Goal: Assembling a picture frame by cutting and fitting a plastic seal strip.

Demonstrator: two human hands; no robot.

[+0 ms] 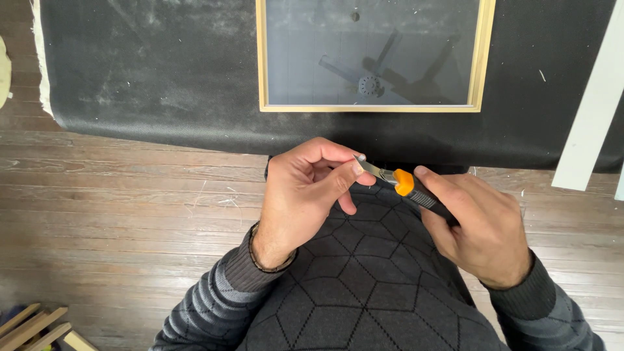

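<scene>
Two hands work one tool above the lap, near a black fabric sheet (162, 78) on the wooden floor (110, 214). Left hand (302, 195): fingers (343, 174) narrowed, pinching the blade tip. Right hand (478, 221): fingers wrapped around the black-handled utility knife with orange slider (404, 183). Hazard: a slipping blade could cut the pinching fingertips. A gold-framed glass panel (482, 58) lies far.

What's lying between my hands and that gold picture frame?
Head view: only black fabric mat lies between left hand, right hand and frame.
</scene>
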